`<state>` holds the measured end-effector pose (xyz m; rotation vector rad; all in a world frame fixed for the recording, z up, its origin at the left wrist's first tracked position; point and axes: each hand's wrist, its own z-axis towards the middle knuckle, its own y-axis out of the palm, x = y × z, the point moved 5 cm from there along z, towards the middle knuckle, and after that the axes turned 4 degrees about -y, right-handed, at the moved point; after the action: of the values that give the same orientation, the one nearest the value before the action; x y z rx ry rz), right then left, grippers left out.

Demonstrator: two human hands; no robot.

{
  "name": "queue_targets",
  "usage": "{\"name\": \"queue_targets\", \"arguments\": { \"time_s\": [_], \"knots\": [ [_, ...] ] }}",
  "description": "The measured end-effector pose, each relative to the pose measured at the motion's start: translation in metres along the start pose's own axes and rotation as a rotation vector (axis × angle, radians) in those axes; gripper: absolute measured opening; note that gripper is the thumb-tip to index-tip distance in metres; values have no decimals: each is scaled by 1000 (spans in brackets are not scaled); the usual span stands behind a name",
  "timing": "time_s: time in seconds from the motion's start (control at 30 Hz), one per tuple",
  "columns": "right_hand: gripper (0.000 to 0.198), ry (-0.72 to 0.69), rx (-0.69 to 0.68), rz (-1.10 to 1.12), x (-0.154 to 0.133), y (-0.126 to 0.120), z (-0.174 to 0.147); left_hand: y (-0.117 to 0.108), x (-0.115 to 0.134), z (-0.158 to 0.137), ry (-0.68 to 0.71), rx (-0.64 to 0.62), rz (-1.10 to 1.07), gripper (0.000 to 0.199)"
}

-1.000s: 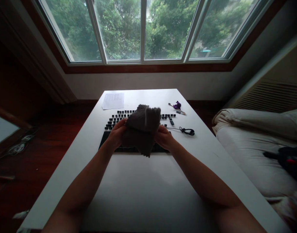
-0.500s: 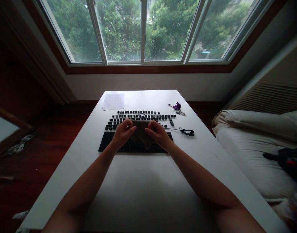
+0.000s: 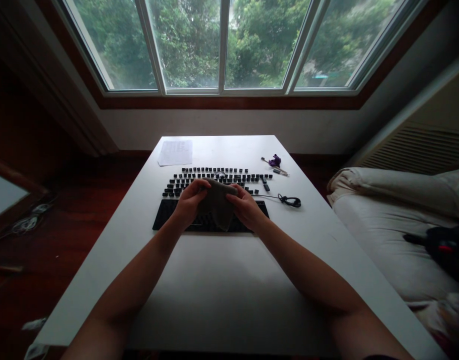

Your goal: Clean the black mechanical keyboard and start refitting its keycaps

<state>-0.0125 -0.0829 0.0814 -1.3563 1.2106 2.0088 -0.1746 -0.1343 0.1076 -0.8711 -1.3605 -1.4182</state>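
Note:
A dark grey-brown cloth [image 3: 222, 207] hangs between my two hands, in front of and above the black keyboard [image 3: 165, 212]. My left hand [image 3: 192, 201] pinches its left side. On the other side, my right hand [image 3: 245, 204] grips the upper right edge between thumb and fingers. The cloth sags in folds and hides the middle of the keyboard. Behind the keyboard, rows of loose black keycaps [image 3: 199, 170] are laid out; my hands and the cloth cover some of them.
The white table [image 3: 222, 290] carries a printed sheet [image 3: 176, 152] at back left. To the right lie a coiled black cable [image 3: 289, 201], a crumpled purple item [image 3: 275, 160] and several thin tools [image 3: 280, 172]. A white cushioned seat [image 3: 368, 225] stands beside the table.
The cloth, held flatter between both hands before, is now bunched and folded along its top edge. My right hand has turned slightly. The camera view has shifted a little.

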Motion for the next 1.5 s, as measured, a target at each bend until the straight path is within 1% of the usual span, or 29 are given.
{"name": "queue_targets", "arguments": {
  "time_s": [0.07, 0.13, 0.2, 0.27, 0.37, 0.47, 0.57, 0.67, 0.7, 0.73, 0.8, 0.87, 0.9, 0.97, 1.03, 1.1, 1.17, 1.2, 1.23, 1.27, 1.3, 1.37, 1.4, 1.5],
  "knots": [
    [34, -30, -6, -1, -3, 3, -2, 2, -8, -1, -81, -21, -130, 16],
    [32, -80, -1, -37, -8, 6, -5, 6, -16, -2, -143, -47, -207, 19],
    [29, -137, -21, -95, -13, 10, -7, 10, -22, -2, -162, -55, -229, 24],
    [27, -182, -66, -138, -16, 15, -9, 12, -27, -2, -140, -40, -200, 29],
    [25, -222, -98, -149, -14, 18, -8, 12, -27, -1, -29, 11, -97, 29],
    [27, -213, -48, -151, -5, 14, -4, 6, -23, -1, 96, 88, 86, 21],
    [42, -145, 6, -118, 8, 6, 2, 3, -18, -2, 180, 122, 288, 17],
    [63, -84, 11, -82, 15, 0, 7, 7, -12, -5, 250, 97, 401, 16],
    [64, -67, -9, -87, 17, 0, 8, 8, -12, -6, 259, 92, 428, 17],
    [61, -50, -42, -102, 18, 0, 9, 7, -11, -8, 261, 99, 456, 19],
    [48, -22, -97, -153, 20, 0, 12, 1, -11, -10, 255, 104, 533, 15],
    [40, -15, -95, -187, 24, 0, 15, -13, -11, -12, 257, 98, 573, 13],
    [39, -12, -83, -186, 27, 0, 18, -25, -11, -12, 246, 101, 573, 12],
    [39, 11, -85, -164, 37, 3, 26, -57, -11, -12, 218, 150, 636, 15],
    [38, 37, -127, -170, 47, 7, 37, -98, -7, -14, 210, 248, 829, 17],
    [34, 31, -177, -245, 56, 8, 53, -139, -5, -15, 171, 318, 1106, 18],
    [31, -5, -219, -387, 60, 6, 72, -181, -3, -17, 71, 482, 1350, 21],
    [28, -33, -234, -476, 61, 5, 82, -199, -3, -19, 1, 545, 1440, 23],
    [26, -70, -235, -567, 61, 4, 92, -213, -5, -20, -68, 571, 1500, 25],
    [24, -115, -227, -659, 59, 5, 101, -224, -9, -21, -135, 568, 1528, 26],
    [23, -166, -220, -746, 58, 8, 110, -232, -14, -21, -207, 534, 1532, 28],
    [21, -254, -261, -899, 59, 23, 121, -240, -24, -21, -306, 462, 1516, 29],
    [22, -287, -306, -963, 61, 35, 125, -241, -27, -20, -308, 440, 1512, 29],
    [26, -354, -446, -1123, 77, 79, 129, -241, -29, -19, -233, 407, 1500, 30]
  ]
}}
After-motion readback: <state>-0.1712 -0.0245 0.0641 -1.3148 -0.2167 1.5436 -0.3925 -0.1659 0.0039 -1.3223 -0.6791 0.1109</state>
